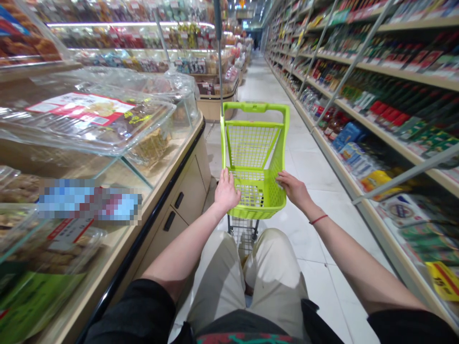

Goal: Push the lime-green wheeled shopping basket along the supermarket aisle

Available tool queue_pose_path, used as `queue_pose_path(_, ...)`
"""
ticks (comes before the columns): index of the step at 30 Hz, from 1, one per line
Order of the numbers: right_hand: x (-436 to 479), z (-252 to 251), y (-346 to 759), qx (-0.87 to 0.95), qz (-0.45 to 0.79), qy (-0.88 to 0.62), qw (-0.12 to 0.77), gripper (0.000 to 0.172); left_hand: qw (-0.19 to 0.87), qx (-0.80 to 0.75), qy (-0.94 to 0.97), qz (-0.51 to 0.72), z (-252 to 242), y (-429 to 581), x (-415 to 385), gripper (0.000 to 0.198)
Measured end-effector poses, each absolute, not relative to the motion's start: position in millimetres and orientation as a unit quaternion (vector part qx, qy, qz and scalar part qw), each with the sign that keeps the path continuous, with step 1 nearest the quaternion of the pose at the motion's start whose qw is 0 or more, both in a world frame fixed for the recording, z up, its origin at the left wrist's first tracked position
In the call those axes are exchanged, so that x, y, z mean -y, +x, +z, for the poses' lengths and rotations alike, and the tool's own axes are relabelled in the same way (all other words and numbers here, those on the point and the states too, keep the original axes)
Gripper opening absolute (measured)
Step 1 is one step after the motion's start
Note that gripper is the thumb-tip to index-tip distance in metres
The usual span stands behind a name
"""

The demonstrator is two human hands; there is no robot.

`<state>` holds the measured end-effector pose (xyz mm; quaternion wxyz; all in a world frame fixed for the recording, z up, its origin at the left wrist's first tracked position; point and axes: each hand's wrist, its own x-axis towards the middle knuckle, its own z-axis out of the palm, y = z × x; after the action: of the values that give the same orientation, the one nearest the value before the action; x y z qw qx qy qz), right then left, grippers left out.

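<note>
Lime-green shopping trolley point(251, 155) stands just ahead of the person's knees, on white floor tiles point(315, 229), basket angled slightly across the aisle. Left hand point(226, 191) curls over the near left rim of the basket; right hand point(294, 188) lies across the right rim, fingers bent. Both hold lightly, one on each side, a balanced placing for steering. Grey pole point(218, 48) rises at the trolley's far left corner. Near left, a cream cabinet point(190, 191) with black handles runs close beside the trolley, beneath a glass display case point(158, 143) of packaged food. To the right, long shelves point(376, 119) of bottles and packets line the aisle, farther off.
</note>
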<state>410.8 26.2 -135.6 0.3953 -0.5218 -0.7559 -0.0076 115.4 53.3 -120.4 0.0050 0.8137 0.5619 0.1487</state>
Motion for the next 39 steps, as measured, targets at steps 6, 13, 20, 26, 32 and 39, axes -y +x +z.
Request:
queue_pose_path(6, 14, -146, 398, 0.757, 0.007, -0.501, 0.42, 0.025, 0.01, -0.573, 0.804, 0.158, -118, 117, -51, 0.078)
queue_pose_path(13, 76, -151, 377, 0.775, 0.027, -0.458, 0.435, 0.035, 0.021, -0.577, 0.801, 0.159, -112, 117, -46, 0.078)
queue_pose_path(20, 66, -154, 315, 0.841, -0.009, -0.373, 0.393, 0.04, 0.016, -0.569, 0.806, 0.159, -113, 117, -47, 0.078)
queue_pose_path(26, 49, -159, 256, 0.848, -0.047, -0.375, 0.372, 0.035, 0.006, -0.558, 0.814, 0.158, -116, 113, -49, 0.072)
queue_pose_path(32, 59, -158, 286, 0.862, -0.05, -0.372, 0.342, 0.039, 0.006, -0.554, 0.818, 0.153, -113, 113, -47, 0.071)
queue_pose_path(39, 88, -150, 374, 0.853, -0.058, -0.399, 0.332, 0.057, 0.001, -0.554, 0.818, 0.156, -115, 115, -47, 0.067)
